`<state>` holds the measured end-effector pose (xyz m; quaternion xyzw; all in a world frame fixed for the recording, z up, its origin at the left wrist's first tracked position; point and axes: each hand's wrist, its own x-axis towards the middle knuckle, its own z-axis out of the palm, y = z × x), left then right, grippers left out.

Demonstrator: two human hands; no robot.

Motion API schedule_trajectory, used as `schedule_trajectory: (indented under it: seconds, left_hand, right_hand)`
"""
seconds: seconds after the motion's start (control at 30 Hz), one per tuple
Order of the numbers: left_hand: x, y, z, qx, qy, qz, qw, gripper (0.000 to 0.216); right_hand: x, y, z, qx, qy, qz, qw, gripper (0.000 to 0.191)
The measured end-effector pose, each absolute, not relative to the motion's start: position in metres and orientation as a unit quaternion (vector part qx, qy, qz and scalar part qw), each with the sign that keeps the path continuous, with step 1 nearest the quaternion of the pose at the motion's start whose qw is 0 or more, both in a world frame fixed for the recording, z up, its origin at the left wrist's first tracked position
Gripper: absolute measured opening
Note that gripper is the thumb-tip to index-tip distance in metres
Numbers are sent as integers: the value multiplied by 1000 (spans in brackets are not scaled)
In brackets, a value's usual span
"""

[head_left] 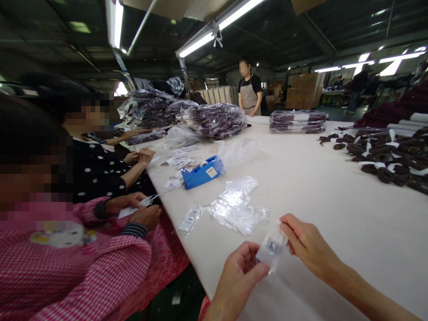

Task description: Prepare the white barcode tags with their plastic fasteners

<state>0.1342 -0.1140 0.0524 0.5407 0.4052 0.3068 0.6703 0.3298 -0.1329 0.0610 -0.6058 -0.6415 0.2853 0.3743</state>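
Worktop [334,200]: long, white, runs from the near edge away toward the far end of a hall lit by strip lights. Far end carries stacks of dark goods in clear wrapping [214,119], heaped at left and centre, with a flatter wrapped bundle [297,121] to the right of them. Person in a tan apron [249,96] stands behind those stacks. Right side of worktop: spread of dark coiled bands with white tags [384,156], lying loose, well apart from the near edge.

Left edge: seated co-workers in a row. Nearest wears a pink checked sleeve [93,267], hands together on a small white slip [133,209]. Next wears a dark dotted top [96,171], forearm resting on the worktop edge.

Mid worktop: blue tape dispenser [200,174], with scattered white tags [177,162] behind it and a crumpled clear bag [239,151] just beside it to the right. Nearer: loose pile of small clear bags [237,207]; one single tagged bag [190,217] lies left of the pile.

Near edge: left hand [239,272] and right hand [306,245] held close together, both pinched on one small clear bag [272,247]. Bag holds a white label with a barcode. Left thumb and fingers grip its lower left corner; right fingertips grip its upper right edge. Bag is held just above the worktop, near its front edge; contact with the surface cannot be told.
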Motion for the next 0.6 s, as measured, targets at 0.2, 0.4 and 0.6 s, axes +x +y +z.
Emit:
schedule_trajectory:
  seconds: [0.2, 0.4, 0.6]
  left_hand:
    - [135, -114, 46, 490, 430, 327, 684, 21]
    - [132, -115, 51, 495, 386, 305, 717, 25]
    - [138, -116, 51, 482, 370, 304, 734, 19]
  right_hand:
    - [332, -135, 68, -586, -641, 320, 379, 23]
    - [336, -135, 74, -568, -653, 339, 369, 21]
    - [335, -135, 70, -582, -695, 240, 348, 26]
